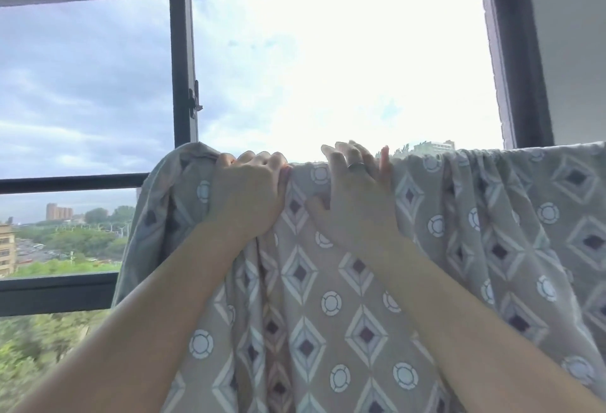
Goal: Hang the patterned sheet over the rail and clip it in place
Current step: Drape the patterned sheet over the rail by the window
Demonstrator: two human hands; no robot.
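A grey patterned sheet with diamonds and circles hangs draped over a rail that the cloth hides, running across the window at mid height. My left hand is curled over the top fold near the sheet's left end, gripping bunched cloth. Right beside it, my right hand, wearing a dark ring, lies on the top fold with fingers spread and hooked over the edge. The sheet gathers in folds to the right. No clip is visible.
A dark window frame post with a latch stands above the sheet's left end. A dark horizontal bar crosses on the left. Another frame post and a white wall stand on the right. Trees and buildings lie far below outside.
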